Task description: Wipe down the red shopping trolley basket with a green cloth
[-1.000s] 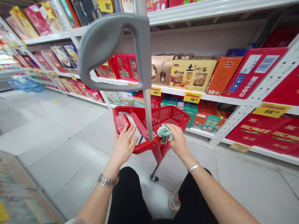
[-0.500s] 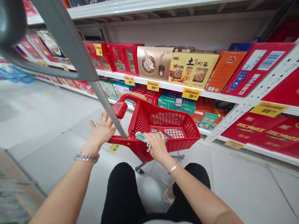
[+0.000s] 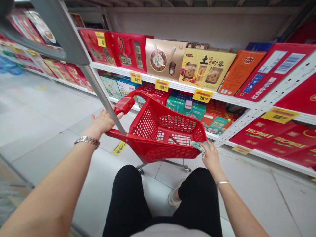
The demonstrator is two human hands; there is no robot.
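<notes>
A red plastic shopping cart basket point(image 3: 150, 144) with lattice walls stands in front of my knees. Beside its metal pole point(image 3: 105, 98) is my left hand point(image 3: 102, 123), fingers stretched out and partly behind the pole, below the red handle part point(image 3: 124, 105). At the basket's right end, my right hand point(image 3: 211, 158) is closed on a green and white cloth point(image 3: 198, 147) and presses it against the rim. Part of the cloth is hidden under the fingers. A grey upper frame point(image 3: 59, 33) looms close at the upper left.
Behind the cart, white shelves point(image 3: 150, 77) carry gift boxes, among them a gold box point(image 3: 164, 59) and a yellow box point(image 3: 206, 69). Yellow price tags point(image 3: 202, 95) line the shelf edge. Cart wheels point(image 3: 140, 170) rest on pale floor tiles point(image 3: 81, 148) near my legs.
My right hand has slid the cloth rightward along the basket rim to its far right end. My left hand and the cart now appear slightly farther left.
</notes>
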